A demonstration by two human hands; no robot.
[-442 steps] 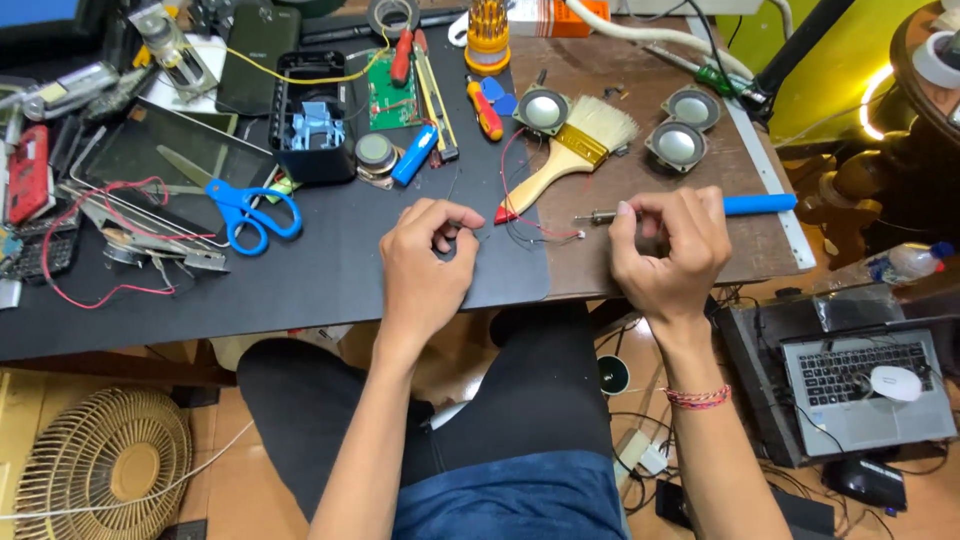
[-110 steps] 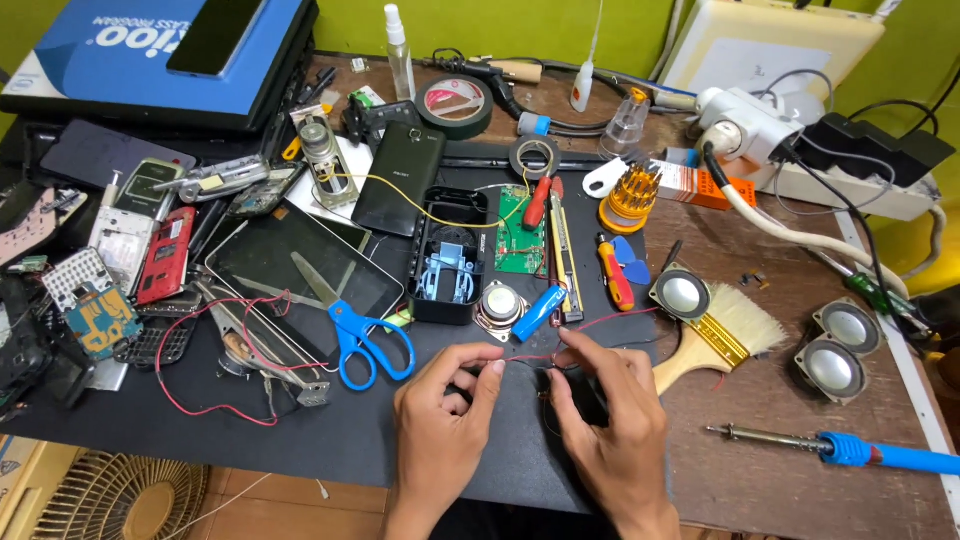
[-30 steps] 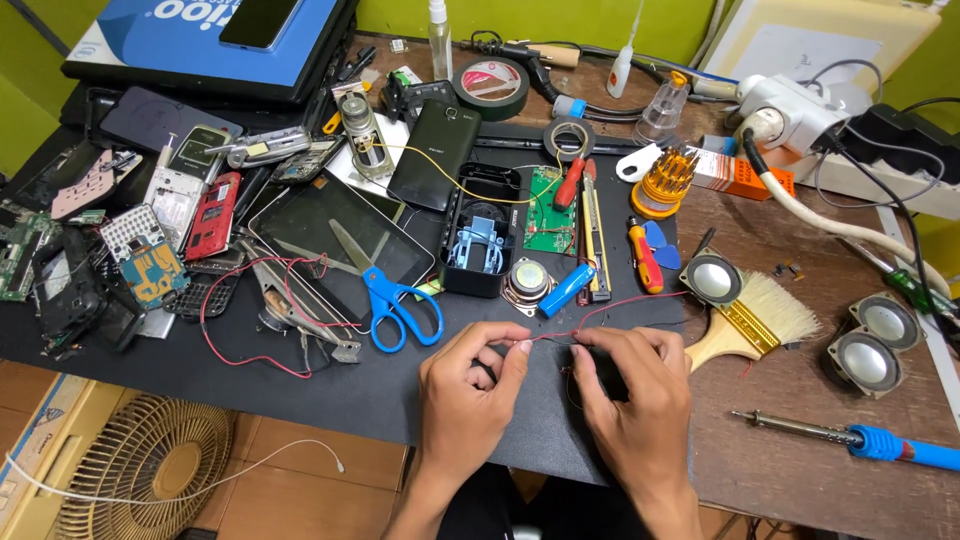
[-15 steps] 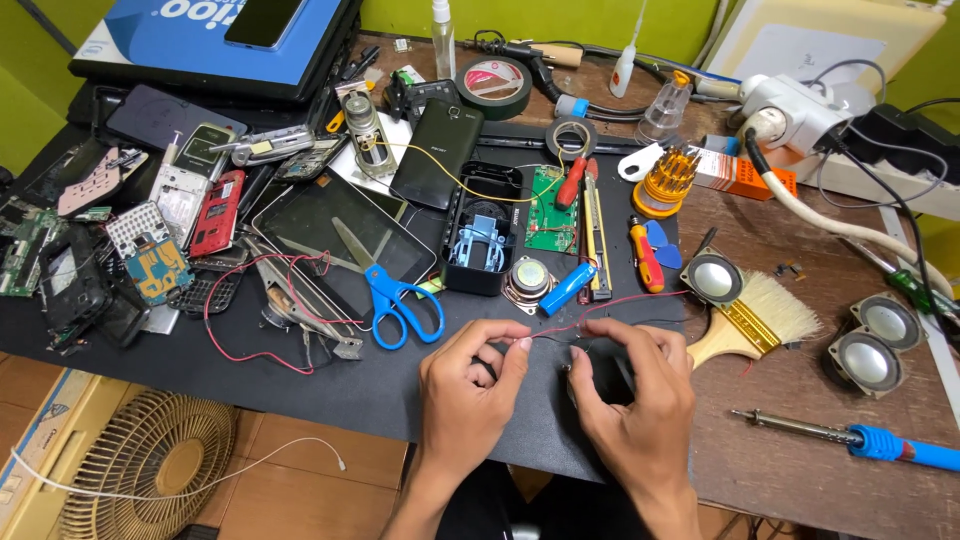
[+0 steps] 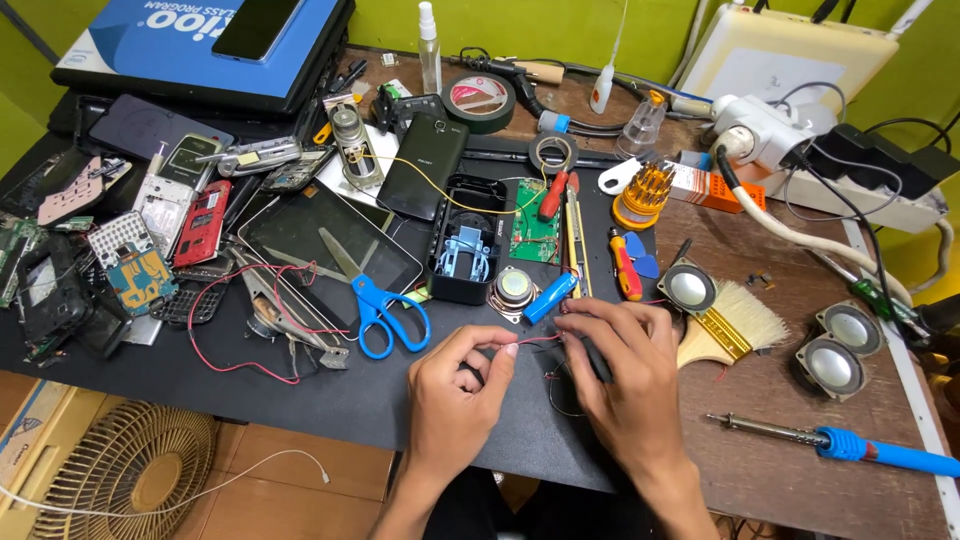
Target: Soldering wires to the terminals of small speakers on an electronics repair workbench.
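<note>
Both hands close together: left hand (image 5: 452, 385) pinching red wire (image 5: 533, 341), right hand (image 5: 622, 372) pinching other end. Keep it taut, clear of scissors (image 5: 372, 298) beyond left hand.

Both forearms are bare, with no sleeves reaching the wrists. The left hand (image 5: 455, 400) and right hand (image 5: 625, 375) wear no gloves, rings or watch.

Left hand (image 5: 455, 395), right hand (image 5: 625, 375) pinch thin red wire (image 5: 535, 340) (blue scissors (image 5: 385, 310) nearby).
</note>
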